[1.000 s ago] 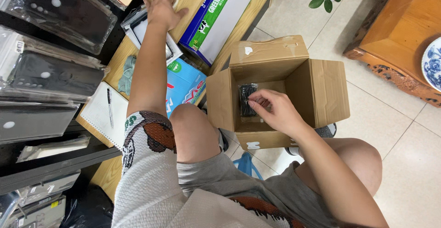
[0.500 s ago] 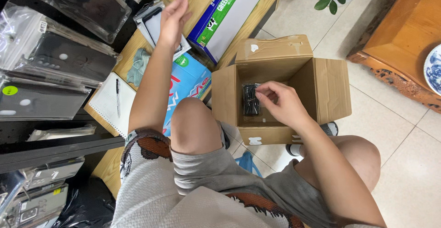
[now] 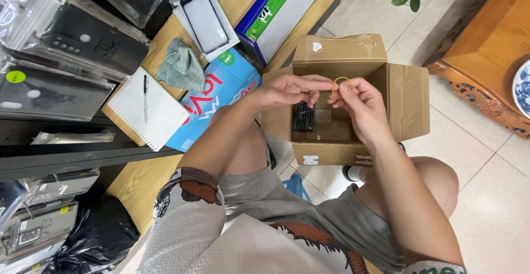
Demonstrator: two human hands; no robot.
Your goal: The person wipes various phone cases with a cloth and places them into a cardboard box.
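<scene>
An open cardboard box (image 3: 406,103) sits on my lap. Above its opening, my left hand (image 3: 287,90) and my right hand (image 3: 359,104) pinch a thin yellow rubber band (image 3: 341,80) between their fingertips. Inside the box, under my left hand, stands a black bundle of small flat items (image 3: 304,116). Both hands hover over the box without touching its walls.
A wooden table (image 3: 138,180) at left carries a spiral notebook with a pen (image 3: 146,108), a green cloth (image 3: 182,67), a packaged phone case (image 3: 205,19), a blue carton (image 3: 221,94) and a green-and-white box (image 3: 281,6). Shelves of bagged black cases (image 3: 66,47) stand far left. A carved wooden stand (image 3: 491,53) is at right.
My left hand came back from the table's far side to the box. My right hand let go of the black bundle. Both hands now hold a yellow rubber band over the box.
</scene>
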